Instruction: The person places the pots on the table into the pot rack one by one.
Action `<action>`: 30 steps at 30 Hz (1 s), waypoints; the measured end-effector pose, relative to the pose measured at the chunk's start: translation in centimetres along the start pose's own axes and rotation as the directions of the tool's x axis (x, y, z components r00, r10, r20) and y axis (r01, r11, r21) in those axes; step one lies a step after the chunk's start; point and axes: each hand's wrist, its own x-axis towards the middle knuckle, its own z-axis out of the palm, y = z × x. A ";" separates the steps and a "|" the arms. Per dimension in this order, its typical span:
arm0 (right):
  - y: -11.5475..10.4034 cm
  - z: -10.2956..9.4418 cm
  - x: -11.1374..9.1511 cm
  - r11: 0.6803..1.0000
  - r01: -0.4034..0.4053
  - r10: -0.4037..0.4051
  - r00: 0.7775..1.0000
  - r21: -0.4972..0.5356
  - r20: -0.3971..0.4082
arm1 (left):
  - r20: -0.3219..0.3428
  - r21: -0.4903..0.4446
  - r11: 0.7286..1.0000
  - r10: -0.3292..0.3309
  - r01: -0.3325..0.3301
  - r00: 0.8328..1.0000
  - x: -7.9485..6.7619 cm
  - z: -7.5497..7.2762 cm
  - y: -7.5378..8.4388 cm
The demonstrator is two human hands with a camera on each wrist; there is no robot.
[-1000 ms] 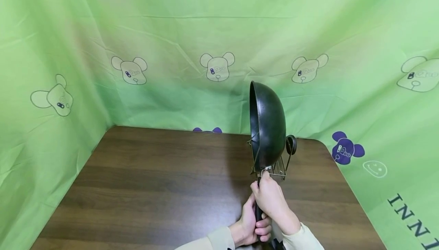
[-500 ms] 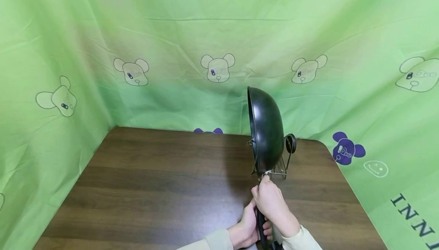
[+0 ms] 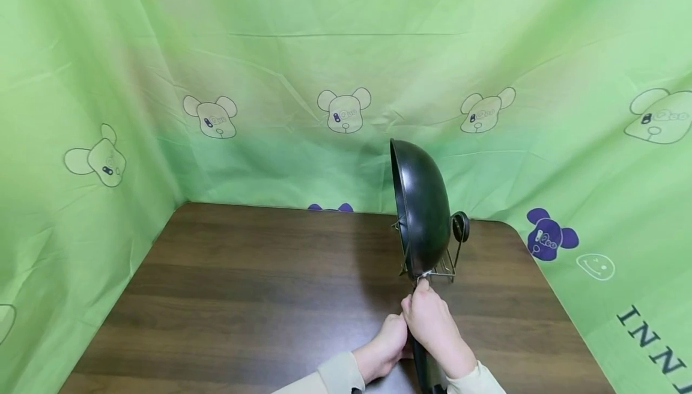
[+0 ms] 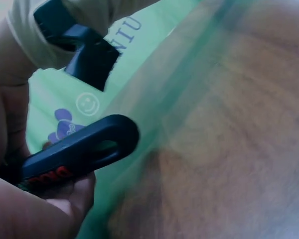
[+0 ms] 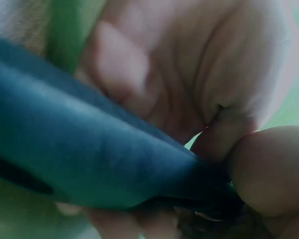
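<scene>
A black wok stands on its side, its open face to the left and its bottom to the right, overlapping a wire rack on the table in the head view. My right hand grips the black handle close to the bowl. Just below it, my left hand holds the handle from the left, its fingers mostly hidden. In the left wrist view, the handle's looped end sticks out past the fingers. The handle crosses the right wrist view between the fingers.
A round black piece sits at the rack's right side. The brown wooden table extends to the left. Green printed cloth hangs behind the table and along both sides. A black strap piece is on the right wrist.
My left hand has slid up the handle, closer to my right hand, leaving the lower handle exposed. The wok has sunk slightly lower in the head view, and the view has shifted a little.
</scene>
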 end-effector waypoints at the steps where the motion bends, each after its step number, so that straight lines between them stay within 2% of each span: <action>1: 0.1 0.1 -0.1 1.000 -0.003 0.003 1.000 -0.005 -0.003 | -0.002 0.021 1.000 0.003 -0.003 1.000 0.0 -0.1 0.0; 6: 0.2 0.3 -0.3 1.000 -0.012 0.012 1.000 -0.009 -0.017 | -0.003 0.093 0.996 0.007 -0.006 1.000 0.0 -0.3 0.2; 11: 0.2 0.5 -0.2 1.000 0.000 0.000 1.000 -0.004 -0.029 | -0.001 0.120 0.993 0.001 -0.001 1.000 0.0 -0.2 0.4; 18: 0.1 0.5 -0.2 1.000 -0.022 0.022 1.000 0.010 -0.014 | 0.009 0.100 0.995 -0.007 0.006 1.000 0.0 -0.3 0.4; 30: 0.1 0.5 0.0 1.000 -0.011 0.012 1.000 0.011 -0.027 | 0.014 0.055 0.998 -0.020 0.019 1.000 -0.1 -0.5 0.5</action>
